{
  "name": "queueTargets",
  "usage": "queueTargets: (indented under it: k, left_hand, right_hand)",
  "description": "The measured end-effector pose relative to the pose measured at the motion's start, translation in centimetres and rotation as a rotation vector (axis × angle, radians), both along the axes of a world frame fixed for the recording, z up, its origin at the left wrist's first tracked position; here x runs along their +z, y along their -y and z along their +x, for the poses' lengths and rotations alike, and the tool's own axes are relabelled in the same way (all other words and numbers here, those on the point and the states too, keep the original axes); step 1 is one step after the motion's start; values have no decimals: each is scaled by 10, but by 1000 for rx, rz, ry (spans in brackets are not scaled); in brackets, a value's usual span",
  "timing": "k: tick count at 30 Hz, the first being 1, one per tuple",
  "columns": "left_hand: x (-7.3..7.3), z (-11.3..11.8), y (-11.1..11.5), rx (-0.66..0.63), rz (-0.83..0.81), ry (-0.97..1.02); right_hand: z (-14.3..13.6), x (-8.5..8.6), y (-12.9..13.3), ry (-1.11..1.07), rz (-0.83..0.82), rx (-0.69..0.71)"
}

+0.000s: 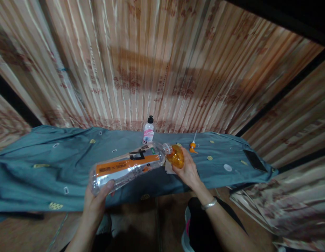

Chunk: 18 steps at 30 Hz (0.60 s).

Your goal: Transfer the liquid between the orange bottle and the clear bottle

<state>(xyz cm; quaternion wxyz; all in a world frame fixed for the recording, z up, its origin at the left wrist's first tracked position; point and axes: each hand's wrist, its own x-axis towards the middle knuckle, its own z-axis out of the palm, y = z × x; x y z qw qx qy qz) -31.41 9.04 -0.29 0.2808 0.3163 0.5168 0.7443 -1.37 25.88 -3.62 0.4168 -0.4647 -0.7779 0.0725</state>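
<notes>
My left hand (98, 197) grips the base of a large clear plastic bottle (131, 164) with an orange and silver label. The bottle is tilted on its side, its neck pointing right and slightly up. In my right hand (188, 169) is a small amber bottle (176, 156), held sideways against the clear bottle's mouth. Whether liquid passes between them I cannot tell. An orange pump top (193, 146) with a thin pale tube lies on the cloth just beyond my right hand. A pale piece of paper or tissue (169, 167) shows partly beneath the amber bottle.
A small clear bottle with a pink label and black cap (148, 131) stands at the back. A dark phone-like slab (254, 160) lies at the right end of the green patterned cloth (73, 150). A pleated curtain (141, 70) hangs behind.
</notes>
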Motion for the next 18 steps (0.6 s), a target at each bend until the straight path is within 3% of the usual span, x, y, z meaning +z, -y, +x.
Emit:
queueTargets:
  k: [5,18]
  left_hand:
    - [4,4,1,6,-14,60]
    - [-9,-12,0,-74,-48,109]
  right_hand:
    - [0,1,1,4,-7,-4]
    - [0,1,1,7,1,-1]
